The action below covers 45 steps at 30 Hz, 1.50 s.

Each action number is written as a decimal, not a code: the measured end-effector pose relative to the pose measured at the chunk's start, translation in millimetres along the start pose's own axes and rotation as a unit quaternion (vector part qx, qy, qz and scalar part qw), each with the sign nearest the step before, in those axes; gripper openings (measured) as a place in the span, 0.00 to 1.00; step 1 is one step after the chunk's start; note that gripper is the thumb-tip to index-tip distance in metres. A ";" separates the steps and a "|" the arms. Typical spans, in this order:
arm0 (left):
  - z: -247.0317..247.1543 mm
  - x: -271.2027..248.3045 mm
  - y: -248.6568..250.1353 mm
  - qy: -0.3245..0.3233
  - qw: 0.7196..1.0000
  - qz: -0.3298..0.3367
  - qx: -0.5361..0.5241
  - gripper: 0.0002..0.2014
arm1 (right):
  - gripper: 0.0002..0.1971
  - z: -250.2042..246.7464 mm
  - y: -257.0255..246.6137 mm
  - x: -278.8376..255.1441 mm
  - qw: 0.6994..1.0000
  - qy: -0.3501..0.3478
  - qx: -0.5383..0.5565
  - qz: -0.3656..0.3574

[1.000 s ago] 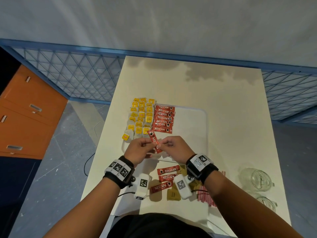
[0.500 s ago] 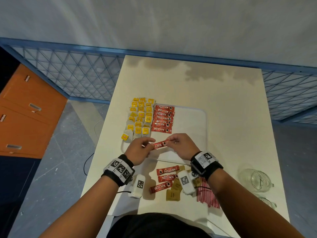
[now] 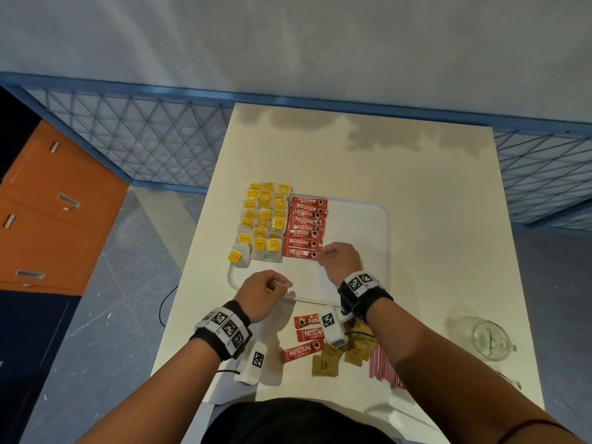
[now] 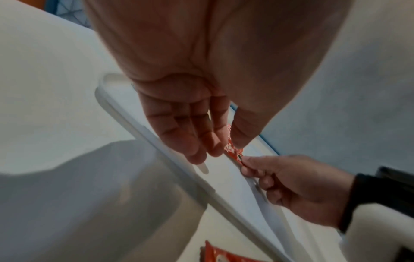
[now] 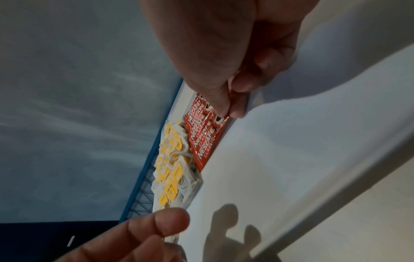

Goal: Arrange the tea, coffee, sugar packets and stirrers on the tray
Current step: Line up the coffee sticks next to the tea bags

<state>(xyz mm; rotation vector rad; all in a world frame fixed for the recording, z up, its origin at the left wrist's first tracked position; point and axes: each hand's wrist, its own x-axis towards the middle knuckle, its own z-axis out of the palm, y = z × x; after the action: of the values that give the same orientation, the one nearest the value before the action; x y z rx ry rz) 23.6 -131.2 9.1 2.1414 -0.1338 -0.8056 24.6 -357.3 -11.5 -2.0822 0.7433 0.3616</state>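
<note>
head view: the white tray [image 3: 368, 238] sits mid-counter [image 3: 432, 193]. the tea bags [image 3: 264, 224] fill its left edge in rows, and the coffee sachets [image 3: 306, 227] are stacked in a column just beside them. the right hand [image 3: 339, 259] pinches the end of the nearest coffee sachet [image 3: 301, 253], laid at the bottom of that column. the left hand [image 3: 261, 291] hovers over the tray's near edge, fingers loosely curled and holding nothing. so tea looks done and coffee is well along. left to move are three loose sachets [image 3: 304, 338], the brown sugar packets [image 3: 346, 354] and the red stirrers [image 3: 382, 368], all on the counter nearer the person. two glass jars [image 3: 485, 338] stand well to the right, out of the way; the right half of the tray is bare.

left wrist view: the left hand [image 4: 192, 124] has its grip relaxed with a gap between thumb and fingers. the red sachet end behind them is probably not touched, though the blur makes this uncertain. the right hand [image 4: 298, 191] holds that sachet's other end.

right wrist view: the right thumb and forefinger [image 5: 224, 99] are pressed on the sachet's [image 5: 207, 141] cup-print end, which lies flush against the column.
</note>
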 end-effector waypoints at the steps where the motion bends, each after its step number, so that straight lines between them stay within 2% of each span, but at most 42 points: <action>1: 1.3 -2.1 -1.5 -0.007 1.000 0.002 0.010 0.06 | 0.07 0.5 -1.9 0.0 1.000 0.002 -0.007 0.000; 7: 3.7 -10.3 -10.2 -0.026 0.997 0.009 0.065 0.08 | 0.06 1.6 -6.8 0.4 0.999 0.007 -0.040 0.001; 18: 7.3 -19.8 -19.9 -0.077 0.989 0.027 0.123 0.09 | 0.17 -1.5 -16.3 -2.8 0.996 -0.005 -0.092 -0.006; 21: 9.0 -24.1 -17.1 -0.097 0.983 0.041 0.152 0.09 | 0.16 -8.1 -17.4 -13.8 0.996 -0.015 -0.072 -0.041; 23: 11.7 -27.2 -15.5 -0.100 0.979 0.045 0.173 0.10 | 0.15 -16.3 -17.8 -29.8 0.993 -0.046 -0.062 -0.086; 26: 16.8 -32.8 -10.3 -0.124 0.957 0.070 0.254 0.23 | 0.15 -28.7 -15.3 -60.9 0.974 -0.106 -0.114 -0.165; 29: 23.1 -38.6 -1.0 -0.150 0.922 0.120 0.337 0.31 | 0.16 -35.4 -3.9 -84.4 0.936 -0.152 -0.229 -0.221; 34: 39.2 -40.9 -2.5 -0.136 0.897 0.160 0.390 0.41 | 0.21 -31.7 23.2 -101.5 0.882 -0.192 -0.353 -0.246; 37: 51.3 -42.3 -2.9 -0.136 0.876 0.174 0.429 0.46 | 0.25 -23.6 37.5 -104.8 0.865 -0.192 -0.388 -0.251; 41: 60.9 -42.9 -1.0 -0.117 0.881 0.173 0.424 0.39 | 0.27 -13.3 47.9 -108.6 0.854 -0.182 -0.413 -0.259; 45: 63.7 -43.3 4.8 -0.105 0.898 0.171 0.392 0.24 | 0.19 -5.0 52.7 -112.3 0.855 -0.171 -0.416 -0.259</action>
<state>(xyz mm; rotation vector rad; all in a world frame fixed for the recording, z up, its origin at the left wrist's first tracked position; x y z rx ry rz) -47.3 -161.5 5.4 2.6337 -1.0796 -0.8519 -96.0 -342.7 14.1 -2.7833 -0.2825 0.8173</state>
